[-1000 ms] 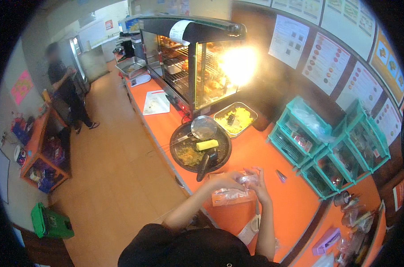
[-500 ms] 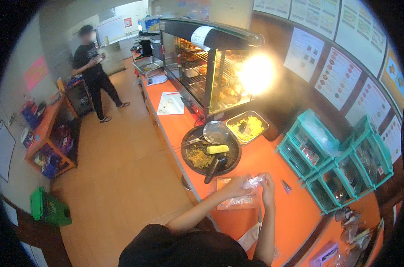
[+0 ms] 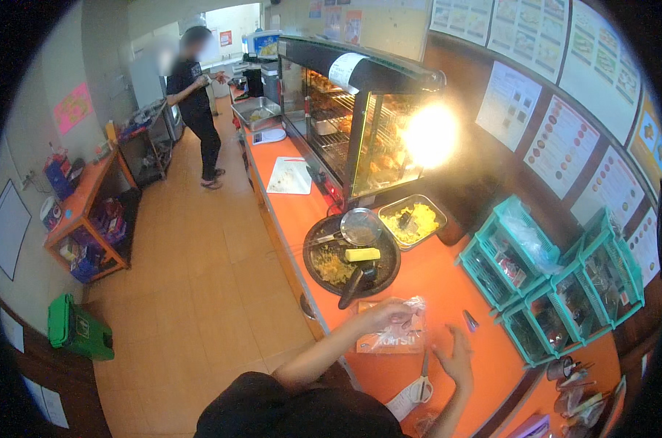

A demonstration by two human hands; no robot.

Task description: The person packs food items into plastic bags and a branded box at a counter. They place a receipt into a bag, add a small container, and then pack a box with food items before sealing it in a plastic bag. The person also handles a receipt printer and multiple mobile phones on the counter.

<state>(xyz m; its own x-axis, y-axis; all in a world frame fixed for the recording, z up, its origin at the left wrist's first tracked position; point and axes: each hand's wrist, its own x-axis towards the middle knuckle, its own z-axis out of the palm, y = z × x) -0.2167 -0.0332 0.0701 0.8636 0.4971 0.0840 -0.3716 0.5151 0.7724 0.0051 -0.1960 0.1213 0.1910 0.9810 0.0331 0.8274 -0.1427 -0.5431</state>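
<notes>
My left hand [image 3: 388, 315] is closed on a crumpled clear plastic bag [image 3: 418, 304], above a flat orange-and-white printed package [image 3: 391, 342] on the orange counter. My right hand [image 3: 456, 358] is apart from it, its fingers spread and holding nothing. Close to that hand lie scissors [image 3: 421, 390] with white handles, blades pointing away from me. Just beyond my left hand sits a round dark pan [image 3: 315, 257] with yellow crumbs, a black-handled tool [image 3: 351, 289], a yellow block [image 3: 362, 254] and a wire strainer [image 3: 360, 227] resting in or across it.
A metal tray [image 3: 413, 219] of yellow food stands beside the lit glass food warmer [image 3: 360, 124]. Teal stacked bins [image 3: 521, 270] fill the right side. A small pointed metal piece [image 3: 470, 321] lies nearby. Another person [image 3: 194, 102] stands on the floor at the far left.
My right hand has left the plastic and moved toward me and to the right, its fingers opening. My left hand keeps the plastic. The other person has moved toward the counter.
</notes>
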